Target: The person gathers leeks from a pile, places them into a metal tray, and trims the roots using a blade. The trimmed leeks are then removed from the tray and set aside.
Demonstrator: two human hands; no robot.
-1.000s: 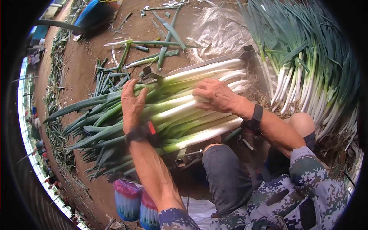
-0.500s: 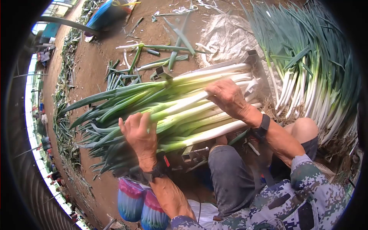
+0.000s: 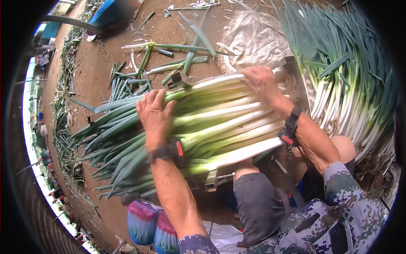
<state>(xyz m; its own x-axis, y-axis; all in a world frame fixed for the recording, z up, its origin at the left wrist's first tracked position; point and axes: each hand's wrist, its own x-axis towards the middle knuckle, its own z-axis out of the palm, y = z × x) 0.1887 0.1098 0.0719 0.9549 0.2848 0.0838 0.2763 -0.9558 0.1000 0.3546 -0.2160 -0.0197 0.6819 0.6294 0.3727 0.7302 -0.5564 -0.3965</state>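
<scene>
Long green onions (image 3: 228, 116) lie side by side in a metal frame (image 3: 211, 180), white ends to the right and green leaves to the left. At the far edge of the layer, my left hand (image 3: 154, 112) rests over the green part, its fingers lying along the leaves and the thumb apart. Farther right, my right hand (image 3: 260, 82) has its fingers curled on the white shaft of a green onion along the same far edge. The fingertips are partly hidden against the stalks. Both wrists wear black straps.
A large heap of green onions (image 3: 342, 80) lies at the right, roots toward me. Behind the frame is a crumpled white sack (image 3: 253, 40). Loose leaves (image 3: 148, 63) litter the dirt floor. Wrapped bundles (image 3: 143, 224) stand at front left; a blue bundle (image 3: 112, 17) lies far left.
Both hands have moved away from me to the far edge of the layer. The green onion they held across the middle now lies among the others. My left hand's fingers have spread over the leaves.
</scene>
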